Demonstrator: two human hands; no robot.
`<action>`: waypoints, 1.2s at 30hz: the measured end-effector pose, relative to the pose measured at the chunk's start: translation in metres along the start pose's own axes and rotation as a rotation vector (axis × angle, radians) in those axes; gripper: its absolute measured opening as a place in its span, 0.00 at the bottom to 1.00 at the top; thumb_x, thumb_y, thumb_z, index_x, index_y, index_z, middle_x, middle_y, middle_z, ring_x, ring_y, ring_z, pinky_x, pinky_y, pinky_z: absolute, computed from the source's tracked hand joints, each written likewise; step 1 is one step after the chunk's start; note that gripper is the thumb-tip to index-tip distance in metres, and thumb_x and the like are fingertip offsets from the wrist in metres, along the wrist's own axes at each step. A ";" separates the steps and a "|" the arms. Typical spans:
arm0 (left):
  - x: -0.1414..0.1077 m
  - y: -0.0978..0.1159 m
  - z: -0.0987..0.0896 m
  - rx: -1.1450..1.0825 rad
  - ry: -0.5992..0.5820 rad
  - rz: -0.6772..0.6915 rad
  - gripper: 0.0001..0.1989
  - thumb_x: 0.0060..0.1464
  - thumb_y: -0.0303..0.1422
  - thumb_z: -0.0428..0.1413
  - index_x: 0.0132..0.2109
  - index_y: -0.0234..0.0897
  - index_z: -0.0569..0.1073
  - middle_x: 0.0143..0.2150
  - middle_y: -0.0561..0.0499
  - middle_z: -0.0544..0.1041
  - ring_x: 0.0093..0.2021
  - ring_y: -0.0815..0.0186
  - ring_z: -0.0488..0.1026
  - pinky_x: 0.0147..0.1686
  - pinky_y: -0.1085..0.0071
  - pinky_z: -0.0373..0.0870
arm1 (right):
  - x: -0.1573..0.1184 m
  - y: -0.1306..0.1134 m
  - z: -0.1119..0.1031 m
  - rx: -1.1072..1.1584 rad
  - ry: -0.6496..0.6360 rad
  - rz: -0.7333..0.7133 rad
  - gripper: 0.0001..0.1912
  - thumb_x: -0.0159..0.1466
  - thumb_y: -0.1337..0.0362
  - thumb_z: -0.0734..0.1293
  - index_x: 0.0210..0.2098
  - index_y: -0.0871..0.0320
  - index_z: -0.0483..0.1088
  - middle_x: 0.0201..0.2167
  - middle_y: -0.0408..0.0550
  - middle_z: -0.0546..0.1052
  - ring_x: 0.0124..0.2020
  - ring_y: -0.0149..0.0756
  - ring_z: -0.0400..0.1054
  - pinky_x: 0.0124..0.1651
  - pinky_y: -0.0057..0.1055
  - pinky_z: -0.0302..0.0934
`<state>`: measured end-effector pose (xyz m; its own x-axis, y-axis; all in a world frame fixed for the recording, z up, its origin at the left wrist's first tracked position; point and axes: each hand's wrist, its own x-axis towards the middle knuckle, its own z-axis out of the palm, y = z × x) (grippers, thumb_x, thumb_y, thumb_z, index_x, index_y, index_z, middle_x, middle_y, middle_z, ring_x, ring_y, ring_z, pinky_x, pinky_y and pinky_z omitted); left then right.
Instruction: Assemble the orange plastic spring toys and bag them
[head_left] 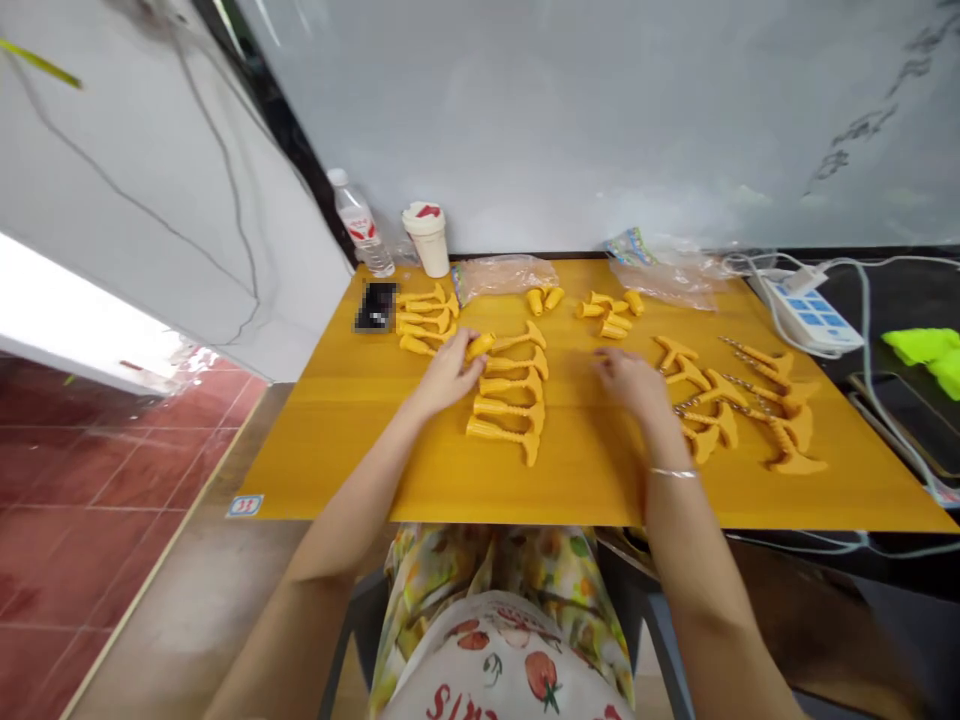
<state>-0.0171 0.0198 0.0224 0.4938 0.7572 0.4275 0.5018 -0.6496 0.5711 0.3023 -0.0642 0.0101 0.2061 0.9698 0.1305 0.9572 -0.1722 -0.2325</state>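
Left hand point(450, 372), fingers closed around a short yellow plastic piece point(480, 346), just beside a column of yellow T-handled plastic parts point(508, 395). Right hand point(628, 385), open and empty, between that column and a cluster of yellow parts with thin metal rods point(720, 400). Yellow tabletop point(585, 480); along far edge, plastic water bottle point(360, 225), lidded paper cup point(427, 238), clear plastic bag point(502, 275); white power strip point(814, 315) beside far right corner.

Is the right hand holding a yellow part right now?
No, the right hand is empty, its fingers over the bare yellow tabletop between two groups of yellow plastic parts.
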 end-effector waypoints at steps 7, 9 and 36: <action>-0.017 -0.022 0.005 -0.157 0.211 -0.113 0.10 0.60 0.34 0.51 0.47 0.38 0.64 0.41 0.49 0.74 0.40 0.65 0.72 0.44 0.69 0.69 | -0.049 0.107 -0.010 -0.343 -0.024 0.136 0.15 0.60 0.65 0.64 0.43 0.52 0.79 0.47 0.67 0.79 0.49 0.58 0.72 0.42 0.50 0.63; -0.016 -0.020 0.010 -0.168 0.178 -0.100 0.10 0.60 0.35 0.51 0.47 0.38 0.65 0.41 0.49 0.74 0.41 0.64 0.72 0.45 0.68 0.69 | -0.052 0.113 -0.011 -0.390 -0.062 0.111 0.16 0.63 0.64 0.61 0.45 0.51 0.78 0.49 0.63 0.78 0.49 0.55 0.72 0.44 0.48 0.64; -0.034 -0.020 0.016 -0.058 0.122 0.005 0.12 0.59 0.36 0.50 0.48 0.36 0.66 0.42 0.44 0.75 0.43 0.58 0.74 0.47 0.60 0.71 | -0.029 0.066 -0.033 -0.322 0.168 -0.072 0.19 0.71 0.66 0.54 0.50 0.60 0.74 0.44 0.58 0.76 0.37 0.41 0.71 0.37 0.33 0.60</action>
<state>-0.0320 0.0056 -0.0148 0.4044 0.7588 0.5106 0.4560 -0.6512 0.6066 0.3662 -0.1098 0.0231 0.1403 0.9441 0.2984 0.9799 -0.1757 0.0950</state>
